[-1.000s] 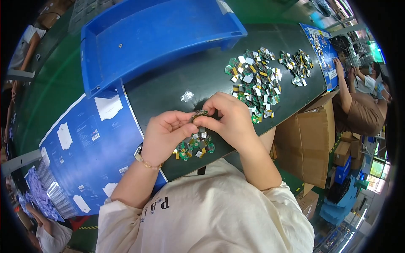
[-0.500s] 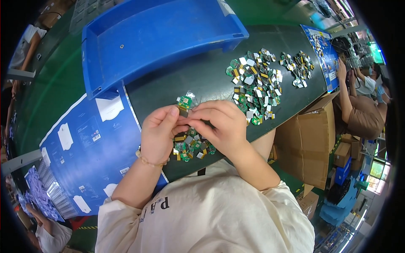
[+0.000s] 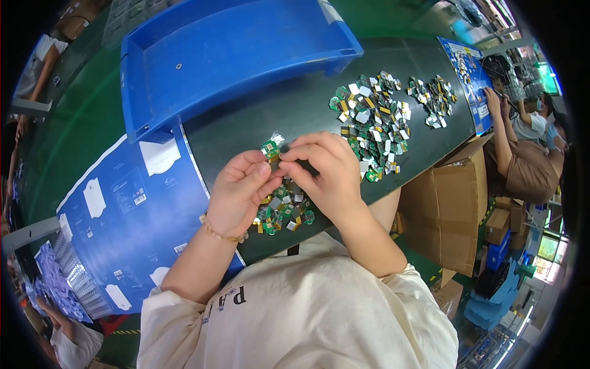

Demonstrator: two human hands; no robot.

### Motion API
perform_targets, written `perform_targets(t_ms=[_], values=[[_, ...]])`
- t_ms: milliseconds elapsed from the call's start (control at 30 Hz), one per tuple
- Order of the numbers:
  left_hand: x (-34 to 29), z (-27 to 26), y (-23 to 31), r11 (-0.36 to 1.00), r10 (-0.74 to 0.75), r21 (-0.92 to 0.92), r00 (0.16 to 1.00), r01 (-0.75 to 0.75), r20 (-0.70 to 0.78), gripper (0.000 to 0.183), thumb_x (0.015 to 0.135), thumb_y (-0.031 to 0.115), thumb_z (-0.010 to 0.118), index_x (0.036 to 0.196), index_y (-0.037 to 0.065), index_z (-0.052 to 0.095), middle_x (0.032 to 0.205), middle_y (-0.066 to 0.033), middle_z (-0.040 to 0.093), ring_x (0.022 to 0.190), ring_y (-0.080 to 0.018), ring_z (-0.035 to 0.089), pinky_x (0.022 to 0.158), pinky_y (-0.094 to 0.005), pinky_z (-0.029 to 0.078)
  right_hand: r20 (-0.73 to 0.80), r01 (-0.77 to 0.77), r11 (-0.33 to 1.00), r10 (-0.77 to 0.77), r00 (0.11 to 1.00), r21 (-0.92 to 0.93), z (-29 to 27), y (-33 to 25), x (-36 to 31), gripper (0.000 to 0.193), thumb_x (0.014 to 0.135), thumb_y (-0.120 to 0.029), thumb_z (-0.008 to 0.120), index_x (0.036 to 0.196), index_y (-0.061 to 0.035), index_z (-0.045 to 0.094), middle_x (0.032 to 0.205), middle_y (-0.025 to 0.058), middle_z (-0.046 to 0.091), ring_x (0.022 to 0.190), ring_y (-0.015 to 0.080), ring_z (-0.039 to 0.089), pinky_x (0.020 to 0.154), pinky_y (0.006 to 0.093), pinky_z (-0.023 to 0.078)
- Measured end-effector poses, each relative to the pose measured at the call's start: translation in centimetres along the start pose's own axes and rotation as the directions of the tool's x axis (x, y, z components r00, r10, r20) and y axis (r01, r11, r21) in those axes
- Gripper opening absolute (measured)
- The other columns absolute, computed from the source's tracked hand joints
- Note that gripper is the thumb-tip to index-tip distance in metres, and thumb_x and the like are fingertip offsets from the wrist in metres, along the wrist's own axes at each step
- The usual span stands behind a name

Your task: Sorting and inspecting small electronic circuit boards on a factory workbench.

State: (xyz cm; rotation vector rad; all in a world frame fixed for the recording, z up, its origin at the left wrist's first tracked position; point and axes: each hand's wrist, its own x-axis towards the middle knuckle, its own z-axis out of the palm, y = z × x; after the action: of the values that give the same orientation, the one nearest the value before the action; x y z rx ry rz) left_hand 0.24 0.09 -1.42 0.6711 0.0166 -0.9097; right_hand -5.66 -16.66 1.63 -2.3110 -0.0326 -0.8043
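Note:
Between the thumb and fingers of my left hand (image 3: 241, 184) is a small green circuit board (image 3: 270, 149) with a brownish-gold part below it. My right hand (image 3: 326, 175) is closed in a pinch right beside the board; a small dark bit shows at its fingertips, too small to name. Under both hands lies a near pile of similar boards (image 3: 284, 212), green, white and gold, partly hidden by my fingers. A scrap of clear, shiny film (image 3: 278, 138) shows just beyond the held board.
A large blue bin (image 3: 215, 61) stands at the far left, with a small ring inside. Blue printed sheets (image 3: 135, 215) cover the left side. Two more board piles (image 3: 375, 126) lie to the right. A cardboard box (image 3: 442, 209) stands beside the table; a co-worker (image 3: 522, 160) sits beyond.
My right hand has risen slightly, and its pinched fingertips have shifted up beside the board. The held board has turned and tilted in my left fingers. The piles look the same.

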Motion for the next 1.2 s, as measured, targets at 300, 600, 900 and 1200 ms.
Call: perform_targets(t_ms=[300,600,900,1200], values=[[-0.2,0.9,0.1,0.969,0.071,0.242,0.991,-0.042,-0.115,0.016,0.091,0.006,0.061,0.107,0.001,0.060,0.107,-0.0082,0.066,0.097,-0.0166,0.065,0.083,-0.0244,0.054,0.072,-0.002,1.000,0.003,0.997,-0.015,0.3,0.2,0.1,0.014,0.072,-0.005,0.072,0.081,-0.0082,0.061,0.091,0.0052,0.063,0.080,0.0257,0.059,0.069,0.0345,0.046],[0.1,1.0,-0.2,0.977,0.129,0.179,0.989,-0.115,-0.069,0.019,0.090,0.002,0.061,0.109,0.002,0.057,0.108,-0.0092,0.066,0.099,-0.0157,0.064,0.085,-0.0253,0.053,0.077,0.031,0.999,-0.032,0.996,0.023,0.6,-0.1,-0.4,0.018,0.073,0.001,0.064,0.085,-0.0071,0.054,0.103,0.0112,0.057,0.091,0.0304,0.055,0.080,0.0384,0.044],[0.5,0.5,0.3,0.944,0.296,0.204,0.938,-0.259,-0.179,0.020,0.094,0.006,0.056,0.114,0.003,0.054,0.111,-0.0123,0.064,0.102,-0.0198,0.063,0.088,-0.0292,0.050,0.155,0.024,0.999,-0.021,0.988,-0.023,0.9,2.1,1.6,0.016,0.075,0.001,0.063,0.085,-0.0053,0.053,0.104,0.0118,0.056,0.097,0.0327,0.054,0.086,0.0402,0.044],[0.5,0.2,0.9,0.935,0.351,0.150,0.902,-0.323,-0.249,0.021,0.096,0.012,0.055,0.115,0.003,0.055,0.105,-0.0093,0.064,0.094,-0.0163,0.061,0.078,-0.0273,0.048,0.324,0.132,0.935,-0.020,0.946,-0.329,2.9,3.4,2.5,0.021,0.069,-0.010,0.072,0.083,-0.0095,0.057,0.104,0.0070,0.057,0.099,0.0285,0.054,0.078,0.0408,0.044]])
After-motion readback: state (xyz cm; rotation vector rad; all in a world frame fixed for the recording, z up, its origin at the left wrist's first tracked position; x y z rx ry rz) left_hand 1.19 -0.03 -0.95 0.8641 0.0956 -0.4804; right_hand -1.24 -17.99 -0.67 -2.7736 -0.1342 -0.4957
